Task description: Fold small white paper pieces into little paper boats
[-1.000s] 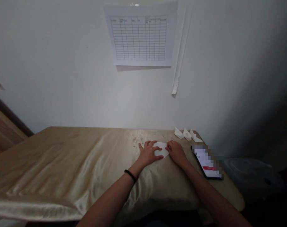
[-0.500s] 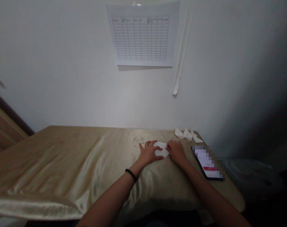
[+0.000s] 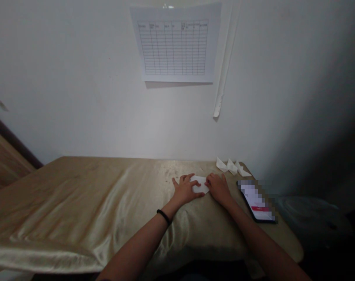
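Note:
A small folded piece of white paper (image 3: 199,186) lies flat on the gold satin cloth between my two hands. My left hand (image 3: 185,189) rests on its left side with the fingers spread apart, pressing it down. At the paper's right corner, my right hand (image 3: 218,186) has its fingers curled, the thumb and fingertips closed on the edge. Part of the paper is hidden beneath the left fingers. Beyond the right hand, three folded paper boats (image 3: 232,167) stand in a row near the back edge of the table.
A smartphone (image 3: 257,203) with a lit, partly blurred screen lies right of my right forearm. The satin cloth (image 3: 86,203) is wrinkled at the left and front. Behind the table, a printed sheet (image 3: 177,50) hangs on the white wall. A clear plastic bag (image 3: 312,218) sits at the right.
Almost nothing differs. Both hands stay at the paper, with only a very slight shift of the left wrist.

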{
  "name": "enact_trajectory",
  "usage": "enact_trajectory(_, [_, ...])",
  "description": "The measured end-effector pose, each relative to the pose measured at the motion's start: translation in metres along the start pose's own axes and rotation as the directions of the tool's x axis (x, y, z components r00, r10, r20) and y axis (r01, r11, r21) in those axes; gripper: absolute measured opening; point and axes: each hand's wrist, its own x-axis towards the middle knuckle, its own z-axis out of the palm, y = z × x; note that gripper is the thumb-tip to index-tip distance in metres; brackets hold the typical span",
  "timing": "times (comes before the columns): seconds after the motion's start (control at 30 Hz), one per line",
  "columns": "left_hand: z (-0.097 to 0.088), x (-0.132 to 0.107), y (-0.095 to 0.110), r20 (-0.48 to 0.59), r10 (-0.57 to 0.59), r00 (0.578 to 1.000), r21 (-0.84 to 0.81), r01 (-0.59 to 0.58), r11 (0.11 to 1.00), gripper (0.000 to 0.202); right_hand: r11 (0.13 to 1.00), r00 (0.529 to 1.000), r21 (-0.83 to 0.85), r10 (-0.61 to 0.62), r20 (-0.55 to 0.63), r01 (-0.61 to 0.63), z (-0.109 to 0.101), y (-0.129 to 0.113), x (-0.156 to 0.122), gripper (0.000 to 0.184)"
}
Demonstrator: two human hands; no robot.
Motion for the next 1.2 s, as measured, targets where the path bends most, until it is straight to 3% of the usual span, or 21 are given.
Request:
enact_trajectory(0.83, [0.002,-0.002,0.0,-0.02,-0.001,1.0,0.01,0.002,1.0,0.051,0.998,1.0,-0.064,-0.01,0.021,0.012,0.002,-0.002,0.005,0.011])
enact_trajectory(1.07, [0.0,-0.003,-0.004,0.003,0.01,1.0,0.041,-0.011,0.999,0.044,0.979,0.993,0.193,-0.05,-0.11,0.07,0.001,0.009,-0.004,0.012])
enact_trajectory(1.2, [0.0,-0.003,-0.006,0.014,0.008,1.0,0.039,-0.008,0.999,0.045,0.935,0.998,0.352,-0.027,-0.065,0.048,-0.003,0.02,-0.008,0.02])
